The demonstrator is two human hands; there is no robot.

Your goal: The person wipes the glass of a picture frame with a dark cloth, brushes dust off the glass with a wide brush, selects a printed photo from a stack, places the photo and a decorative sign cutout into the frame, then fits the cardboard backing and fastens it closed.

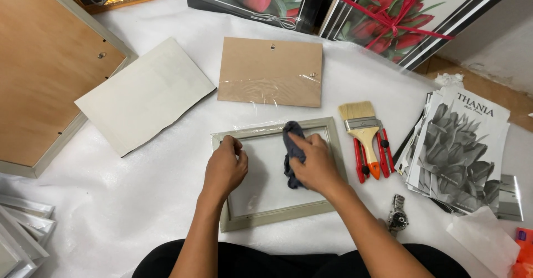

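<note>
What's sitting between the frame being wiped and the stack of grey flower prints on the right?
In the head view, a paintbrush with an orange-tipped handle lies over red-handled cutters, between the frame and the prints. Lower down, a wristwatch.

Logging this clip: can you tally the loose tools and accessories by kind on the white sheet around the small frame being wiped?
Cloth: 1
Paintbrush: 1
Red utility knives: 2
Wristwatch: 1
Total: 5

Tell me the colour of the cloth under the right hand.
Dark blue-grey cloth, pressed by the right hand; head view shows it.
</note>
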